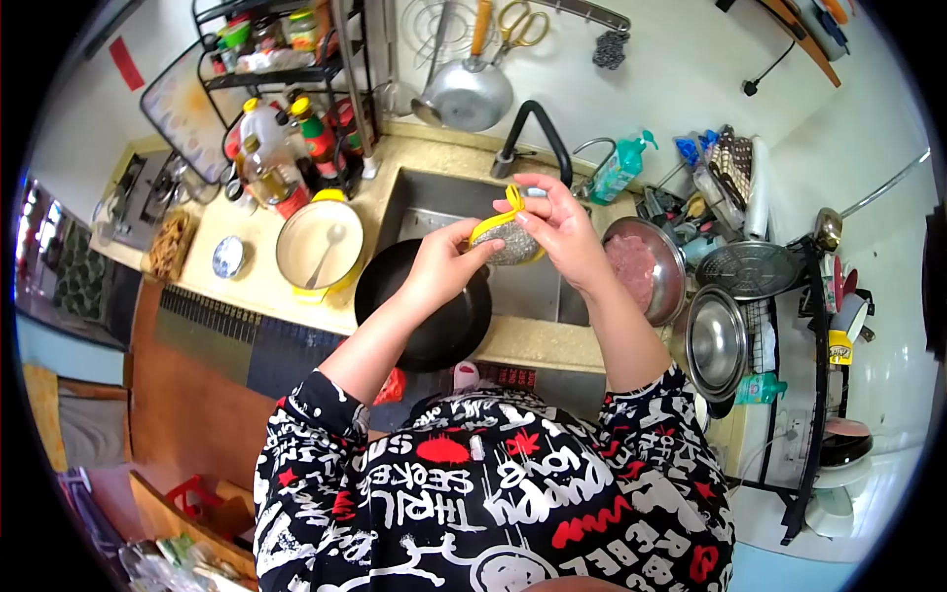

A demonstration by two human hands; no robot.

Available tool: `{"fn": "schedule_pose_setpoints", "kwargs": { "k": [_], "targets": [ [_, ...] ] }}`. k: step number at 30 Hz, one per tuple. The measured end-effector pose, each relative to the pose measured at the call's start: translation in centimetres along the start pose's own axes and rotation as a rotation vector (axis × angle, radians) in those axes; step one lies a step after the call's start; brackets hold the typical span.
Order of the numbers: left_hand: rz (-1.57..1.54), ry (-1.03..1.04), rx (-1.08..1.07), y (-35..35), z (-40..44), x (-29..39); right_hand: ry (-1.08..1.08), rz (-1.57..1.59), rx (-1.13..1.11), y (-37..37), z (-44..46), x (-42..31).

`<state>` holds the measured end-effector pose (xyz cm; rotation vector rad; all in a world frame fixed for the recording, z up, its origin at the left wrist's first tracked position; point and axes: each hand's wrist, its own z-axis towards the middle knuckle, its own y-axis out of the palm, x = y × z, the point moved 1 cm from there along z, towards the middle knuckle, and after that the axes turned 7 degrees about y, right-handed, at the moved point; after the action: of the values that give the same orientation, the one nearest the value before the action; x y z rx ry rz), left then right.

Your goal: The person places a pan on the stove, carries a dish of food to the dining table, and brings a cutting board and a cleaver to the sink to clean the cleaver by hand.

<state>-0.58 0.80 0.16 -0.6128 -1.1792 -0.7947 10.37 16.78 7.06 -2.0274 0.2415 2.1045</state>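
My left hand (pixel 446 264) grips the side of a grey scrubbing sponge (pixel 507 245) with yellow edging, thumb on its face. At the sponge's upper edge, my right hand (pixel 564 232) pinches the area around its yellow loop, fingers bent. Both hands are above the metal sink (pixel 426 193). Below my left forearm, a black pan (pixel 424 333) rests across the sink's left side and the counter edge. The black faucet (pixel 538 111) arches behind my right hand.
Left of the sink stand a yellow-handled pot (pixel 288 259) with a spoon inside and a small patterned bowl (pixel 228 257). To the right are a metal bowl (pixel 675 274) of pink meat, a green soap bottle (pixel 619 170) and a crowded dish rack (pixel 811 395).
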Motion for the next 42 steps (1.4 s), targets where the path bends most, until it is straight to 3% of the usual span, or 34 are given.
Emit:
{"fn": "schedule_pose_setpoints", "kwargs": {
  "k": [2, 3, 9, 14, 18, 21, 23, 27, 34, 42],
  "targets": [
    [-0.031, -0.053, -0.028, -0.5, 0.1, 0.5, 0.004, 0.027, 0.031, 0.0, 0.0, -0.6],
    [-0.042, -0.099, -0.044, 1.2, 3.2, -0.3, 0.061, 0.056, 0.014, -3.9, 1.5, -0.4],
    [-0.145, -0.098, -0.102, 2.2, 9.7, -1.0, 0.104, 0.034, -0.040, -9.9, 6.1, -2.1],
    [-0.210, -0.080, 0.021, 2.9, 16.2, -1.4, 0.111, -0.023, 0.102, -14.4, 12.0, -4.5],
    [-0.202, 0.066, 0.164, 2.4, 24.0, -0.6, -0.144, -0.063, 0.240, -19.0, 19.8, -6.2],
    [-0.011, 0.209, 0.254, 2.8, 30.2, 0.1, -0.297, -0.220, 0.408, -22.7, 25.3, -7.4],
    [0.127, 0.221, 0.268, 3.1, 34.5, -1.9, -0.358, -0.386, 0.565, -24.5, 27.8, -7.6],
    [0.004, 0.163, 0.292, 4.3, 40.1, -4.3, -0.418, -0.574, 0.705, -26.2, 30.1, -7.8],
    [0.201, 0.072, 0.267, 5.5, 41.7, -8.0, -0.512, -0.877, 0.708, -26.9, 30.3, -6.2],
    [0.103, 0.096, 0.229, 6.4, 40.4, -5.9, -0.618, -0.708, 0.689, -25.4, 29.2, -7.0]
  ]
}}
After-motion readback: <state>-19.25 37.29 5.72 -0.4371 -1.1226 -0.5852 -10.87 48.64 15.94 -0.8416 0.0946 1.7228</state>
